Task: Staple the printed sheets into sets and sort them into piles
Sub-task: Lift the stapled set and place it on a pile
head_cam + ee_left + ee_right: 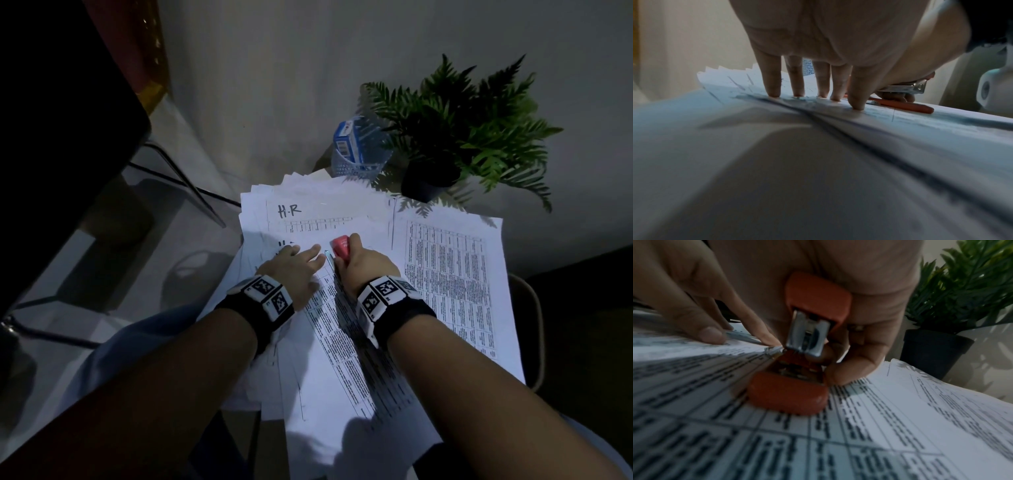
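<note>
My right hand grips a small red stapler at the top edge of a printed set of sheets. In the right wrist view the stapler stands with its base on the printed table and its metal head over the paper's corner. My left hand presses flat on the same sheets just left of the stapler, and its straight fingertips touch the paper. A pile marked "H-R" lies behind the hands. Another printed pile lies to the right.
A potted fern in a black pot stands at the back right. A clear mesh cup with a blue box stands beside it. A dark chair and its metal legs are on the left over the floor.
</note>
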{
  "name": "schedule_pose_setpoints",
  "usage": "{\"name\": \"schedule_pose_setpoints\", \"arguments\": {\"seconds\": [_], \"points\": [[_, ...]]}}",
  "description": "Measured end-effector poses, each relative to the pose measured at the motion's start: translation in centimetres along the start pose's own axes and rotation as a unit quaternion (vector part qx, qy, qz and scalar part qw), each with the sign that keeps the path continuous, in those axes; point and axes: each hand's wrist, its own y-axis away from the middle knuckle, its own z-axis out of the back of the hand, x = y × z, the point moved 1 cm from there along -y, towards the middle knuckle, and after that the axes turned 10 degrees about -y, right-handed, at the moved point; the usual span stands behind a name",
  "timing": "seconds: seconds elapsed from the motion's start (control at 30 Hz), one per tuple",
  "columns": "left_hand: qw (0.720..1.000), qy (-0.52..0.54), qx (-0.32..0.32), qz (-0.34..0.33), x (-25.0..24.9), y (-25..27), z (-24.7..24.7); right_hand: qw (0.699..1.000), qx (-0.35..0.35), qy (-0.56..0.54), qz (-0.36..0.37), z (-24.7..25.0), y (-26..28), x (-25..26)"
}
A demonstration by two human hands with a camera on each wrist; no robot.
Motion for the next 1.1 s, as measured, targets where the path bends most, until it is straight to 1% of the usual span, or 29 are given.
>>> {"name": "schedule_pose_setpoints", "arguments": {"seconds": [0.1,0.33,0.5,0.6,0.97,1.1], "points": [[1.000,0.003,0.016,0.001,0.0,0.2,0.5,1.000,0.003,0.010,0.012,0.0,0.0,0.0],[0.999,0.023,0.030,0.004,0.1,0.2,0.5,1.000,-0.004,0.003,0.003,0.2,-0.2,0.8],[0.997,0.065,0.025,0.031,-0.2,0.8,1.0,0.999,0.024,-0.026,0.000,0.6,-1.0,0.8],[0.996,0.076,0.027,0.035,-0.3,1.0,1.3,0.999,0.031,-0.031,-0.002,0.9,-1.3,0.5],[0.996,0.073,0.030,0.042,-0.3,1.0,1.4,0.997,0.058,-0.037,-0.016,1.6,-1.6,0.1],[0.998,0.045,0.031,0.032,0.0,0.5,2.1,0.996,0.068,-0.053,-0.012,1.7,-0.4,-0.6]]}}
